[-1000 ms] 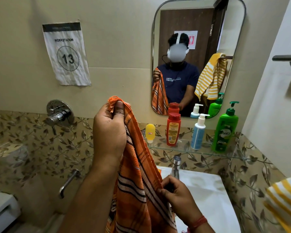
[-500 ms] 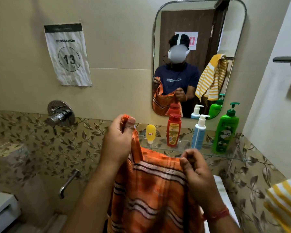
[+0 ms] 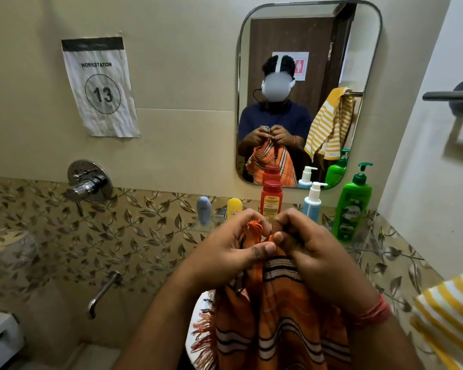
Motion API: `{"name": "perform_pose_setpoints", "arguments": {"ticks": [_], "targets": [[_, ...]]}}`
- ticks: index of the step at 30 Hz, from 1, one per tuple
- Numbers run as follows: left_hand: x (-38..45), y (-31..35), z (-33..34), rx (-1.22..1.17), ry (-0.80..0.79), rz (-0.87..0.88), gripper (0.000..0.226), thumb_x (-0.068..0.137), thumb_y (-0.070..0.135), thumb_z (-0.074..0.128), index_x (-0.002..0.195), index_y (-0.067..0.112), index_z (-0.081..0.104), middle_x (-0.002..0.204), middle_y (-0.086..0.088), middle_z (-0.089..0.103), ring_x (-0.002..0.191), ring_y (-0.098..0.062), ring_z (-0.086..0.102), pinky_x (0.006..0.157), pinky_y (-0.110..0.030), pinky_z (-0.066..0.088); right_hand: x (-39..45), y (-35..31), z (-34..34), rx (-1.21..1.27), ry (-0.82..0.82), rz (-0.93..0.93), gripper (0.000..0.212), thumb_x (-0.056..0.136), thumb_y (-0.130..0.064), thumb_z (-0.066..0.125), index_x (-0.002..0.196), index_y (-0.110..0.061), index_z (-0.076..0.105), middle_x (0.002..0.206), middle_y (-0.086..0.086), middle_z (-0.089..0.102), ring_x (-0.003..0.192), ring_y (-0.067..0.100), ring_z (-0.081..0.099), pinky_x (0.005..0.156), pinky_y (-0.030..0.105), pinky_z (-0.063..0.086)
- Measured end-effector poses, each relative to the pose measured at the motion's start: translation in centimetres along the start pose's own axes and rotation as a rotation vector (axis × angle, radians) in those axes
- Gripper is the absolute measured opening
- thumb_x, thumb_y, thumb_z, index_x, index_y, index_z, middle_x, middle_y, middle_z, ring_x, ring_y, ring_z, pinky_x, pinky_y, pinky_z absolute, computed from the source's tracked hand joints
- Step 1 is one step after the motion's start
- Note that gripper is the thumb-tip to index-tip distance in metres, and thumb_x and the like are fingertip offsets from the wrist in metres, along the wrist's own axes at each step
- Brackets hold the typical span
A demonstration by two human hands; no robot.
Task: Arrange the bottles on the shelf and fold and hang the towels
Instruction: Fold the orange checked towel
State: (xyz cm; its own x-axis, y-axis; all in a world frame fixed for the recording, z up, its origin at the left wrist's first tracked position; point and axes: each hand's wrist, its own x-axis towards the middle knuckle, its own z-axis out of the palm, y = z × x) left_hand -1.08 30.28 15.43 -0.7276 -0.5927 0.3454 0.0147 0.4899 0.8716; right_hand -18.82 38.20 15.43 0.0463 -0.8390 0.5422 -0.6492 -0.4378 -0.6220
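An orange striped towel [image 3: 275, 316] hangs doubled in front of me. My left hand [image 3: 225, 249] and my right hand [image 3: 308, 252] pinch its fringed top corners together, side by side. Behind them, on the glass shelf [image 3: 358, 247], stand a small blue tube [image 3: 203, 209], a yellow tube [image 3: 234, 206], a red bottle [image 3: 271, 200], a white-and-blue pump bottle [image 3: 312, 201] and a green pump bottle [image 3: 353, 206]. A yellow striped towel [image 3: 449, 313] shows at the lower right edge.
A mirror [image 3: 309, 94] hangs above the shelf. A metal towel bar [image 3: 451, 96] juts from the right wall. A chrome mixer valve [image 3: 90, 182] and spout [image 3: 103, 292] are on the left wall. The white basin [image 3: 195, 327] lies under the towel.
My right hand rose from the towel's lower edge and met my left hand, which came down, so the towel is folded in half. A small blue tube has come into sight on the shelf.
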Motion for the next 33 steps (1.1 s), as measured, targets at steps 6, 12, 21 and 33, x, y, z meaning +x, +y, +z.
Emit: {"name": "perform_pose_setpoints", "arguments": {"ticks": [6,12,21,33], "targets": [[0.4,0.1,1.1,-0.033,0.031,-0.025,0.016,0.093,0.024,0.068,0.101,0.014,0.06,0.092,-0.012,0.066,0.087,-0.043,0.066,0.075,-0.055,0.059,-0.6,1.0,-0.1,0.037,-0.002,0.014,0.007,0.094,-0.022,0.054,0.092,-0.028,0.055,0.082,-0.005,0.06,0.075,0.016,0.057,0.068,0.05,0.051],[0.9,0.6,1.1,0.113,0.287,0.031,0.014,0.096,0.009,0.063,0.088,0.021,0.06,0.072,0.007,0.063,0.058,0.0,0.062,0.052,-0.015,0.049,-1.5,1.8,-0.3,0.183,-0.051,0.084,0.024,0.088,-0.046,0.061,0.101,-0.026,0.058,0.091,0.0,0.063,0.087,0.026,0.063,0.076,0.057,0.053],[1.0,1.9,-0.7,0.207,0.606,0.051,0.012,0.098,0.019,0.062,0.088,0.025,0.059,0.071,0.003,0.064,0.051,-0.001,0.061,0.037,-0.015,0.043,-2.4,3.6,1.4,0.18,-0.344,0.137,0.023,0.092,-0.037,0.063,0.106,-0.02,0.07,0.108,-0.005,0.064,0.104,0.013,0.061,0.092,0.042,0.051],[0.6,0.9,-3.4,0.192,0.818,0.08,0.016,0.098,0.018,0.063,0.086,0.028,0.059,0.075,0.002,0.066,0.056,-0.007,0.062,0.05,-0.022,0.049,-4.3,6.4,5.7,0.513,-0.334,0.362,0.015,0.091,-0.021,0.066,0.101,-0.012,0.071,0.102,0.015,0.07,0.097,0.022,0.064,0.087,0.039,0.054]]}}
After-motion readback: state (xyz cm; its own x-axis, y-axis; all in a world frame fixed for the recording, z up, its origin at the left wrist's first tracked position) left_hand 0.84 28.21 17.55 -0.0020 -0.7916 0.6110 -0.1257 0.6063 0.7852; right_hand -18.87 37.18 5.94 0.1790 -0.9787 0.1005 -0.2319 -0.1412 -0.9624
